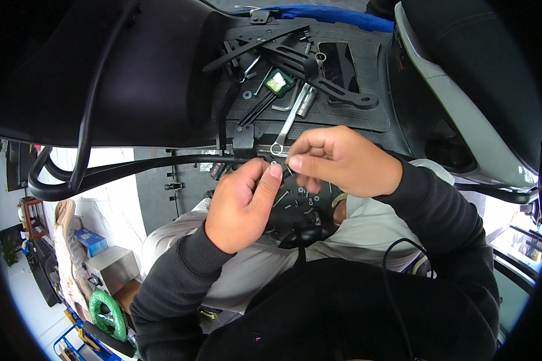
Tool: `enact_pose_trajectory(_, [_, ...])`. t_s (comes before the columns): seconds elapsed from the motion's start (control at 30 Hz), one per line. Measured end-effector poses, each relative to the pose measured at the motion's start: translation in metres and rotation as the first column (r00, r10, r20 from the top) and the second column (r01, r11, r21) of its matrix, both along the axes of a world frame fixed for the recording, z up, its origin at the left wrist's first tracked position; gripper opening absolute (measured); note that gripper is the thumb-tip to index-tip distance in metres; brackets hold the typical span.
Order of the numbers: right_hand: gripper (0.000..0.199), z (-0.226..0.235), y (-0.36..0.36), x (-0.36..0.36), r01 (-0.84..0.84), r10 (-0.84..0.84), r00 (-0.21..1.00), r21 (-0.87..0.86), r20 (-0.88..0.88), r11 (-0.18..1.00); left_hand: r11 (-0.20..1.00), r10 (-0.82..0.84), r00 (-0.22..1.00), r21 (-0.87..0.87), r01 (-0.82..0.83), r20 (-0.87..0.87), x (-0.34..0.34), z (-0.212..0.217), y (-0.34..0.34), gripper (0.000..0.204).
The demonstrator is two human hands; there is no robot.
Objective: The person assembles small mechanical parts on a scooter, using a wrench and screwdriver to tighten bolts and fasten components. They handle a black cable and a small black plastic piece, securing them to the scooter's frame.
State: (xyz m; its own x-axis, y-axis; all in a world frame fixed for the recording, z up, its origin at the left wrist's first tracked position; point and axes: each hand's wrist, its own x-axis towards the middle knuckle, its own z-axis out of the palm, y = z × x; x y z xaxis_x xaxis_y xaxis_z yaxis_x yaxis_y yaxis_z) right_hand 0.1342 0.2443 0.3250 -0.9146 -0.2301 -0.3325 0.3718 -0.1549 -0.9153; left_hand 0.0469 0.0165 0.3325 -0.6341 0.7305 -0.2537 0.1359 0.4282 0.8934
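The fingertips of both hands meet just below the ring end of a silver combination wrench [289, 120], pinching a tiny fastener [285, 169] too small to identify. The left hand [242, 204] presses its thumb up against it; the right hand [337, 159] closes thumb and forefinger on it from the other side. Below the wrench, loose screws and washers [301, 195] lie scattered. Above it, black brackets [301, 66] and hex keys [256, 102] rest on the dark footboard [373, 117]. Judging by so many loose parts, much assembly remains
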Motion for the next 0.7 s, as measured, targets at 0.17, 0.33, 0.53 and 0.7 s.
enact_pose_trajectory(0.17, [0.026, -0.003, -0.002, 0.000, 0.136, -0.123, 0.973, 0.055, -0.196, 0.989, 0.999, 0.024, 1.000, 0.028, -0.025, 0.005, -0.001, -0.001, 0.000, 0.036])
enact_pose_trajectory(0.33, [0.030, -0.002, 0.003, 0.000, -0.027, 0.024, 0.999, 0.100, 0.035, 0.995, 1.000, 0.019, 1.000, 0.020, -0.019, 0.000, -0.001, -0.001, -0.001, 0.037])
enact_pose_trajectory(0.53, [0.031, -0.001, -0.006, 0.000, 0.172, -0.163, 0.968, 0.029, -0.191, 0.985, 1.000, 0.016, 1.000, 0.010, -0.016, -0.003, -0.002, -0.002, -0.002, 0.036])
enact_pose_trajectory(0.7, [0.026, 0.002, 0.003, -0.001, -0.033, 0.021, 0.988, 0.074, 0.151, 0.997, 1.000, 0.018, 1.000, 0.022, -0.018, -0.002, -0.003, -0.004, -0.002, 0.037])
